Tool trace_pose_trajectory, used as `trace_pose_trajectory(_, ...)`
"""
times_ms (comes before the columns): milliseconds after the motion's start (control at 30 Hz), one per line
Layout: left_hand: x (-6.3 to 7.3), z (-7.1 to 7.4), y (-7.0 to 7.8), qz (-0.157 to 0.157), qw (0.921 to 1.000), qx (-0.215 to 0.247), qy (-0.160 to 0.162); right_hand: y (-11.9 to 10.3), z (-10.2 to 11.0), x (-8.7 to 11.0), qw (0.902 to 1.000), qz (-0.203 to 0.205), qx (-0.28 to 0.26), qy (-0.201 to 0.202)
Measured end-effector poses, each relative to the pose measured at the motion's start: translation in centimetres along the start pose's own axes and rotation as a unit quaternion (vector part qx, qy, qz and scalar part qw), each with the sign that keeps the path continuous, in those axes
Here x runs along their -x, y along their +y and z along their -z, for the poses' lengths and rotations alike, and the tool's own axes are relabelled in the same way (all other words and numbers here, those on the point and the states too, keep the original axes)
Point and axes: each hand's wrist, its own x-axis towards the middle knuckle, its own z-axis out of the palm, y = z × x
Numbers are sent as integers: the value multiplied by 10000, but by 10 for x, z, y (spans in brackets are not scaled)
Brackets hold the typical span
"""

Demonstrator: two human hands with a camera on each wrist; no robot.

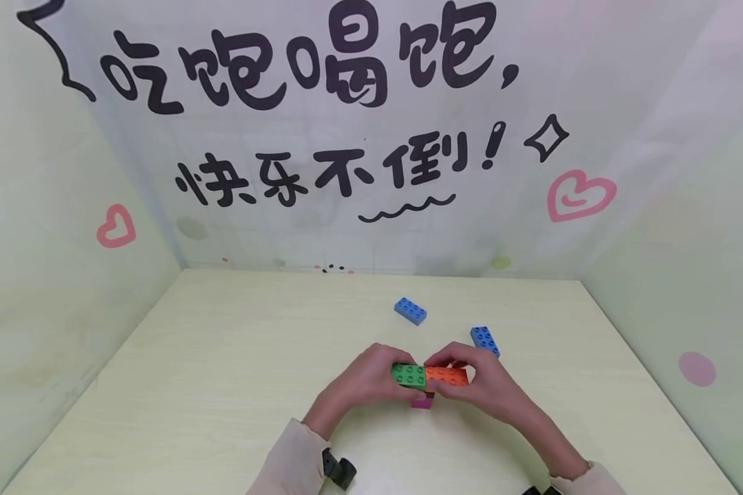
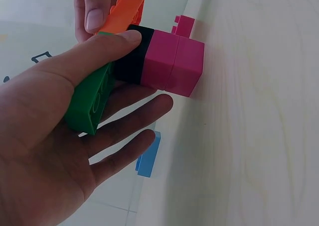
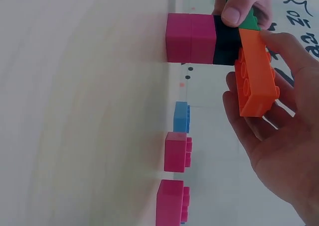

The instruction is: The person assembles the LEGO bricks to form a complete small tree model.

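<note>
A small tower stands on the table: two magenta bricks [image 3: 190,38] at the bottom, then a black brick [image 3: 227,47]. Across its top, a green toy brick [image 1: 410,375] and an orange toy brick [image 1: 447,377] meet end to end, studs up, jutting out to either side. My left hand [image 1: 374,375] grips the green brick from the left; its thumb presses near the black brick, with the lower fingers spread out. From the other side my right hand [image 1: 483,381] holds the orange brick between thumb and fingers.
Beyond the hands lie two blue bricks, one farther back [image 1: 410,311] and one near the right hand [image 1: 485,342]. The right wrist view also has two pink bricks [image 3: 175,152] standing on the table [image 1: 192,385]. A lettered white backdrop [image 1: 272,130] encloses the back and sides.
</note>
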Motion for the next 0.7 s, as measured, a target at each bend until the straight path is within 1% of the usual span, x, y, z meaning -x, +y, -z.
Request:
trace_pose_trajectory(200, 1, 0, -1, 26, 10000, 60, -14, 1, -2, -1, 9997, -192, -153, -30)
trace_pose_trajectory(300, -2, 1, 3, -25, 10000, 56, -2, -1, 0, -1, 9995, -230, -201, 4)
trace_pose_trajectory(467, -4, 2, 5, -55, 10000, 24, 32, -11, 3, -2, 9997, -189, -174, 36)
trace_pose_trajectory(567, -3, 0, 4, 24, 10000, 24, 15, -16, 3, -2, 9996, -210, -213, -14)
trace_pose_trajectory(633, -2, -2, 3, 64, 10000, 44, 8, -14, 3, -1, 9995, -201, -215, -114)
trace_pose_trajectory(700, -2, -4, 2, 102, 9999, 87, 8, -5, 6, 0, 9993, -197, -251, -205)
